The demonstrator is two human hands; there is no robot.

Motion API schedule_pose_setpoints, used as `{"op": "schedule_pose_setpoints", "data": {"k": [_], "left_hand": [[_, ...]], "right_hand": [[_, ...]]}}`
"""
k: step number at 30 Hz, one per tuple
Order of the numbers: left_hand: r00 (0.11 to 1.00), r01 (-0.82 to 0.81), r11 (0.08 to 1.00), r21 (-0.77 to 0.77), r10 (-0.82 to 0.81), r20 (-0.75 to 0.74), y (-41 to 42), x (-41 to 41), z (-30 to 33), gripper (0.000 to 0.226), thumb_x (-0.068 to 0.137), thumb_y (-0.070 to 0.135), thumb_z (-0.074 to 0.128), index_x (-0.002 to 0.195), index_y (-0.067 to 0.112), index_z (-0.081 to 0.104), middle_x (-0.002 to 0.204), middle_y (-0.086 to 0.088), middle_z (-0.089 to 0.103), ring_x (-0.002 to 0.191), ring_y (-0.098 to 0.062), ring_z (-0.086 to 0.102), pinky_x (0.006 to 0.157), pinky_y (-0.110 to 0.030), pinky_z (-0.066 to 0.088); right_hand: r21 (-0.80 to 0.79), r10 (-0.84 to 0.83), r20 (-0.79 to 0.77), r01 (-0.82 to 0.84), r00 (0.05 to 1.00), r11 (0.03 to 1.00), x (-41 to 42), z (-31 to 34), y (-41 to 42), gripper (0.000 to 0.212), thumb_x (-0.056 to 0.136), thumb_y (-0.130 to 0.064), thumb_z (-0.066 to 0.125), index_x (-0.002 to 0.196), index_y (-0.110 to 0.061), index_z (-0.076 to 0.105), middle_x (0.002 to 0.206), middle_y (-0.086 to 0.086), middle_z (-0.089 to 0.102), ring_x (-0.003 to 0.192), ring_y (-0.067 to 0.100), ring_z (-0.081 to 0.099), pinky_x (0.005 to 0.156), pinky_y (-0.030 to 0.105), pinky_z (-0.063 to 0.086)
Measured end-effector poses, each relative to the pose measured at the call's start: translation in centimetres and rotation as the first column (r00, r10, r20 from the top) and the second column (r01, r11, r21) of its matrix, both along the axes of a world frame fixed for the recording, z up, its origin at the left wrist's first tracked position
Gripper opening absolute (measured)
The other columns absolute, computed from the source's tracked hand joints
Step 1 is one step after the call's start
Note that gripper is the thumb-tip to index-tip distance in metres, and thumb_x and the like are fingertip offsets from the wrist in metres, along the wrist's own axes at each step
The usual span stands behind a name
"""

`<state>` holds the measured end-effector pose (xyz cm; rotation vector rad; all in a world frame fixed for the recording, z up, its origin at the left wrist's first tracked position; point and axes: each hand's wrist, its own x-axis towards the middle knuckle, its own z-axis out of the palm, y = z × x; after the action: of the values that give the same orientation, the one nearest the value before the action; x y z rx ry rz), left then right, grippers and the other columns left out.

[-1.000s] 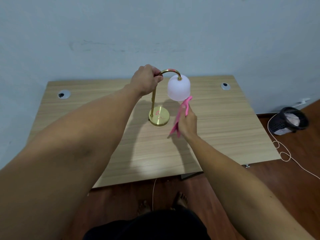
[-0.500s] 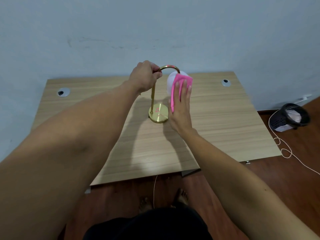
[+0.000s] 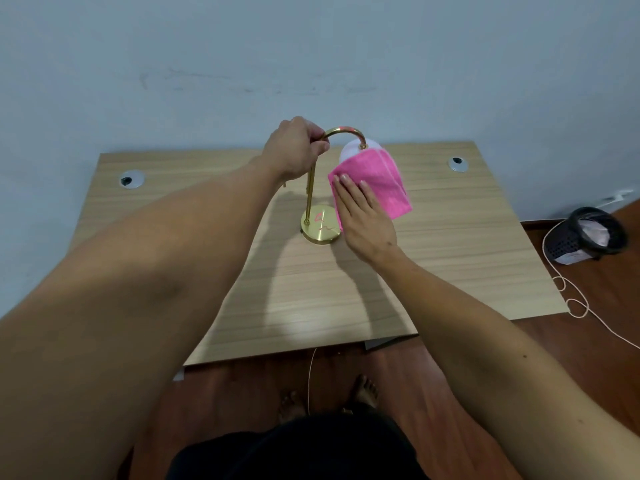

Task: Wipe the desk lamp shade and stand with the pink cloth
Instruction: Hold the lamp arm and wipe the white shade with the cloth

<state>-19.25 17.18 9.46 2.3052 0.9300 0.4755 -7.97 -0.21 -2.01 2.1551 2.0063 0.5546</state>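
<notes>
A gold desk lamp stands mid-desk, with a round base point(image 3: 320, 232) and a thin stem point(image 3: 309, 195) that arches over to a white shade point(image 3: 351, 152). My left hand point(image 3: 294, 150) is closed around the top of the stem, where the arch begins. The pink cloth point(image 3: 375, 183) is spread over the near side of the shade and hides most of it. My right hand point(image 3: 362, 216) lies flat with fingers together, pressing the cloth's lower left part against the shade.
The wooden desk point(image 3: 450, 244) stands against a pale wall and has two cable grommets point(image 3: 131, 179) point(image 3: 458, 163). A black bin point(image 3: 587, 235) and a loose white cord point(image 3: 571, 299) lie on the floor at the right. My bare feet point(image 3: 365, 389) are below the desk's front edge.
My right hand lifted the cloth from beside the lamp base onto the shade, and the cloth has spread out wider over it. My left hand kept its hold on the stem.
</notes>
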Motion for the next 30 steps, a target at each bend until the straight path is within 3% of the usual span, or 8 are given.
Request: {"op": "schedule_pose_setpoints", "data": {"k": [8,11,14,16,18,20,23,30], "left_hand": [[1.000,-0.004,1.000,0.001,0.004,-0.005,0.0,0.1,0.0,0.019,0.095,0.028,0.063,0.098,0.018,0.079,0.063,0.007,0.055,0.075,-0.022,0.054,0.078,-0.035,0.050],[1.000,-0.009,1.000,-0.011,0.009,-0.007,0.0,0.0,0.0,0.018,0.095,0.028,0.063,0.096,0.019,0.078,0.064,0.006,0.056,0.075,-0.023,0.054,0.078,-0.036,0.051],[1.000,-0.014,1.000,-0.019,0.013,-0.012,0.0,0.0,0.0,0.018,0.096,0.028,0.063,0.097,0.019,0.078,0.066,0.006,0.056,0.076,-0.023,0.054,0.080,-0.038,0.052],[1.000,-0.017,1.000,-0.023,0.017,-0.015,0.0,0.0,0.1,0.017,0.096,0.028,0.062,0.097,0.020,0.078,0.066,0.006,0.056,0.076,-0.024,0.055,0.081,-0.039,0.053],[1.000,-0.021,0.999,-0.027,0.020,-0.019,-0.1,0.1,0.1,0.017,0.095,0.028,0.062,0.095,0.021,0.077,0.066,0.006,0.057,0.075,-0.025,0.055,0.082,-0.039,0.053],[1.000,-0.025,0.999,-0.031,0.024,-0.016,-0.1,0.1,0.1,0.016,0.095,0.028,0.062,0.095,0.022,0.077,0.068,0.004,0.058,0.077,-0.024,0.056,0.084,-0.040,0.054],[0.999,-0.031,0.999,-0.040,0.031,-0.012,-0.1,0.1,0.1,0.017,0.095,0.029,0.063,0.096,0.021,0.078,0.072,0.002,0.061,0.078,-0.023,0.056,0.085,-0.041,0.054],[1.000,-0.027,0.999,-0.027,0.026,-0.014,-0.1,0.1,0.3,0.014,0.094,0.028,0.063,0.090,0.024,0.076,0.067,0.007,0.059,0.078,-0.024,0.059,0.080,-0.036,0.052]], "right_hand": [[-0.064,-0.004,-0.148,-0.006,0.989,0.998,0.7,-1.2,-3.0,0.070,0.095,-0.015,0.019,0.161,0.009,0.020,0.171,0.025,0.018,0.161,0.037,0.016,0.132,0.043,0.005],[-0.049,-0.129,-0.414,0.119,0.901,0.992,0.7,-1.8,-3.9,0.066,0.098,0.000,0.038,0.161,0.010,0.020,0.171,0.028,0.019,0.161,0.041,0.016,0.132,0.046,0.016],[-0.060,-0.373,-0.825,0.589,0.425,0.806,0.9,-1.7,-3.8,0.053,0.109,-0.012,0.041,0.161,-0.003,0.034,0.159,0.023,0.045,0.150,0.033,0.041,0.123,0.041,0.036],[-0.219,-0.293,-0.953,0.843,-0.077,0.492,1.4,0.1,-2.6,0.042,0.111,-0.024,0.037,0.139,-0.001,0.060,0.133,0.024,0.065,0.129,0.038,0.060,0.106,0.041,0.047],[-0.317,-0.112,-0.948,0.892,-0.296,0.322,2.4,1.5,-1.4,0.043,0.110,-0.022,0.037,0.113,0.005,0.070,0.124,0.026,0.071,0.120,0.043,0.065,0.099,0.044,0.050],[-0.267,0.025,-0.957,0.908,-0.290,0.324,2.6,2.8,-0.3,0.041,0.109,-0.024,0.037,0.111,0.001,0.069,0.115,0.019,0.073,0.112,0.041,0.069,0.093,0.047,0.056],[-0.005,0.135,-0.988,0.907,-0.068,0.422,1.1,4.8,0.9,0.041,0.109,-0.037,0.038,0.133,-0.015,0.063,0.110,-0.004,0.068,0.108,0.024,0.067,0.082,0.035,0.053],[0.203,0.084,-0.974,0.633,0.213,0.748,-1.4,5.2,3.2,0.061,0.113,-0.028,0.038,0.168,-0.014,0.014,0.176,0.003,0.014,0.163,0.018,0.012,0.132,0.046,0.013]]}}
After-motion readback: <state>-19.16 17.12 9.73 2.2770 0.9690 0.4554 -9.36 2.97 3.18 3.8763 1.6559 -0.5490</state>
